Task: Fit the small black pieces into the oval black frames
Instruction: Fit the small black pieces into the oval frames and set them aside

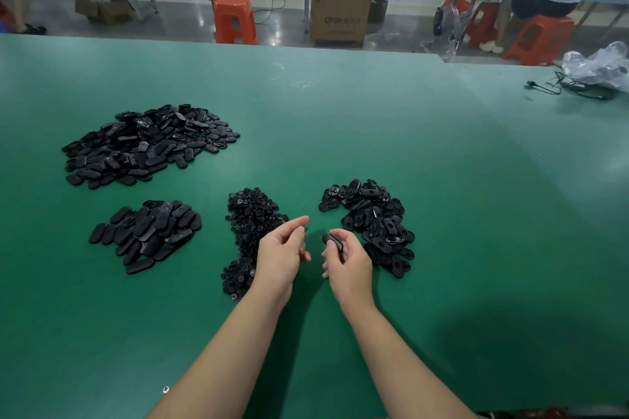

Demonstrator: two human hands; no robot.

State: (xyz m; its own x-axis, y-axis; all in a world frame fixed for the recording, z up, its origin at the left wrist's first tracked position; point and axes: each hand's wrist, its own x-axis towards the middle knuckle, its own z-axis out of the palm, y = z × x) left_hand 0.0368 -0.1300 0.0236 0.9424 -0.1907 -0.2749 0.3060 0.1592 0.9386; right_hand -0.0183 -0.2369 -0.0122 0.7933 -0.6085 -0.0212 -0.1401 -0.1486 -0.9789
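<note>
On the green tabletop (340, 119) lay heaps of oval frames (371, 224) and small pieces (248, 224). The right hand (347, 262) gripped one frame (332, 241); the left hand (280, 255) seemingly pinched a tiny piece, too small to see. Misaligned, it could slip and vanish among the heaps.

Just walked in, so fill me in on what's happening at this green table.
A person is assembling small black plastic parts on the green table. The right hand holds an oval black frame, while the left hand pinches something tiny at its fingertips, too small to identify. A pile of small black pieces lies by the left hand and a pile of oval frames by the right. Two more piles of oval parts sit farther left.
</note>
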